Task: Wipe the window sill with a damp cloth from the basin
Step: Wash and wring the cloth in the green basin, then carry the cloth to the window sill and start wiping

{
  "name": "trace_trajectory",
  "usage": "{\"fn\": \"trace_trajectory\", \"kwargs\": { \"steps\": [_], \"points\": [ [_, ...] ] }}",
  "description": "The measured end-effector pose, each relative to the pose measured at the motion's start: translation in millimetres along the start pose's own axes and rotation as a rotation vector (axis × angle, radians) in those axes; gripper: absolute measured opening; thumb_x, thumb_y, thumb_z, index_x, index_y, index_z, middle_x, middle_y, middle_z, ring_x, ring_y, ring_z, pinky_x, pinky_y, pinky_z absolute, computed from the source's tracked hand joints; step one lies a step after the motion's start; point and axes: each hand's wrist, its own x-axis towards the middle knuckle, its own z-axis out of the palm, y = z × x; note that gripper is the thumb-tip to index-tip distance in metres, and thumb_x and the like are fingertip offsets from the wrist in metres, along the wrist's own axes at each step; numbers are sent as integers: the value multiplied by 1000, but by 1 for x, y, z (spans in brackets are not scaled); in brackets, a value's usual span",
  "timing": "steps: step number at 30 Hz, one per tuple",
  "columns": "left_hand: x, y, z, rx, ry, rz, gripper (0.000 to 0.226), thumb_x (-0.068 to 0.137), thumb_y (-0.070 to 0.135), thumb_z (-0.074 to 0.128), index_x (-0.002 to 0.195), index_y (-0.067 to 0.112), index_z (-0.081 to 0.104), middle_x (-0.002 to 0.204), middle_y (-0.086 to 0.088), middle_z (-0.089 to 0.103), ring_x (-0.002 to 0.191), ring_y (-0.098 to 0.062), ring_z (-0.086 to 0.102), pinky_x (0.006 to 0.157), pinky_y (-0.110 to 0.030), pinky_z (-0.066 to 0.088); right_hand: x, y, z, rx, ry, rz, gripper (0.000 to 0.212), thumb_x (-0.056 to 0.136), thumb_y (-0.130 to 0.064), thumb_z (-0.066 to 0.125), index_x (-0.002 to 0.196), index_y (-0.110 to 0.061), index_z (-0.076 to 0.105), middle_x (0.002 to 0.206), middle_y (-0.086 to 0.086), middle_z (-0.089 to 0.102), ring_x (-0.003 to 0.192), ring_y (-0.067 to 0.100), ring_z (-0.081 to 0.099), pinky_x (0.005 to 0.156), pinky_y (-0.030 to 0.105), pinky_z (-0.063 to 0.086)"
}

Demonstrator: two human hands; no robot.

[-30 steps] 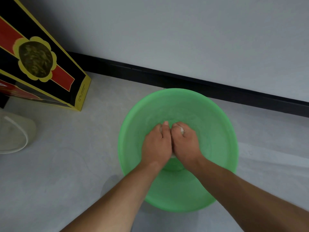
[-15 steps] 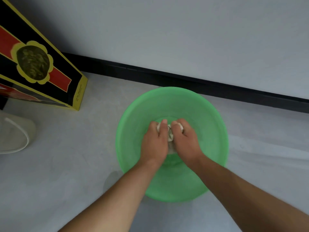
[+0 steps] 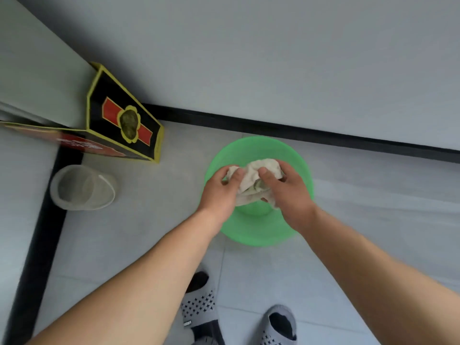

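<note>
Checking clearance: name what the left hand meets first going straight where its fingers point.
The cloth, which the left hand grips; past it, likely the basin at its far wall, though depth is unclear.

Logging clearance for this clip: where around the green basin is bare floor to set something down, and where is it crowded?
Bare floor lies right of the basin, between the black baseboard and the right forearm, and between the basin and the clear bucket. Crowded: the left corner with the box and bucket, and the near side by the slippers.
</note>
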Motion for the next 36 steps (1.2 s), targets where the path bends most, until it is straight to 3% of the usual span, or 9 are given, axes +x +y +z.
{"fn": "trace_trajectory", "kwargs": {
  "steps": [5, 7, 10, 15, 19, 24, 30, 33, 36],
  "points": [
    [-72, 92, -29, -51, 32, 86, 30, 93, 48, 60, 110, 24, 68, 104, 7, 74, 95, -6, 69, 84, -27, 55, -79, -94, 4, -4, 64, -67, 23, 92, -34, 70, 110, -21, 67, 100, 0, 76, 88, 14, 72, 67, 25, 54],
    [-101, 134, -36, -60, 1, 111, 31, 94, 47, 60, 107, 21, 70, 100, 7, 75, 92, -4, 70, 80, -22, 53, -108, -135, -1, -14, 94, -91, 30, 88, -44, 69, 110, -24, 67, 100, -2, 75, 90, 15, 72, 76, 32, 56],
    [-139, 196, -41, -16, -49, 183, 21, 95, 41, 61, 100, 23, 70, 95, 8, 75, 92, -8, 70, 84, -30, 54, -147, -194, -13, 0, 117, -118, 25, 92, -42, 66, 111, -27, 66, 101, -2, 75, 94, 17, 72, 87, 42, 58],
    [-186, 290, -25, 19, -174, 298, 26, 89, 45, 63, 110, 30, 58, 107, 12, 70, 101, -2, 65, 92, -30, 49, -200, -283, -47, 41, 151, -218, 27, 84, -46, 70, 106, -30, 67, 99, 1, 76, 93, 22, 73, 87, 45, 58],
    [-216, 355, 27, 127, -295, 410, 21, 99, 27, 56, 118, 25, 48, 111, 12, 64, 98, 3, 59, 81, -8, 42, -221, -344, -108, 78, 223, -287, 21, 94, -29, 68, 112, -19, 67, 98, 5, 76, 88, 19, 72, 75, 34, 55],
    [-232, 420, 119, 133, -405, 454, 31, 97, 25, 57, 127, 24, 50, 115, 10, 63, 108, -8, 59, 97, -25, 43, -225, -406, -210, 81, 281, -317, 22, 98, -20, 62, 116, -7, 64, 94, 7, 71, 68, 6, 68, 52, 18, 49],
    [-223, 465, 218, -12, -213, 371, 18, 96, 28, 58, 110, 18, 64, 100, 1, 70, 90, -14, 65, 85, -28, 50, -193, -445, -305, 98, 236, -331, 20, 95, -25, 68, 112, -15, 64, 105, 13, 74, 83, 19, 73, 59, 25, 55],
    [-209, 477, 252, -148, -118, 280, 19, 97, 29, 58, 107, 16, 67, 104, -1, 73, 96, -16, 68, 84, -28, 52, -174, -456, -343, 31, 201, -328, 22, 91, -31, 72, 111, -24, 64, 101, 8, 74, 73, 19, 69, 48, 27, 48],
    [-195, 486, 280, -184, -41, 241, 18, 98, 30, 56, 106, 17, 66, 105, -2, 71, 96, -18, 67, 83, -31, 52, -151, -464, -372, 16, 192, -318, 24, 86, -29, 76, 108, -27, 66, 105, 8, 74, 88, 29, 72, 64, 46, 58]
  ]
}}
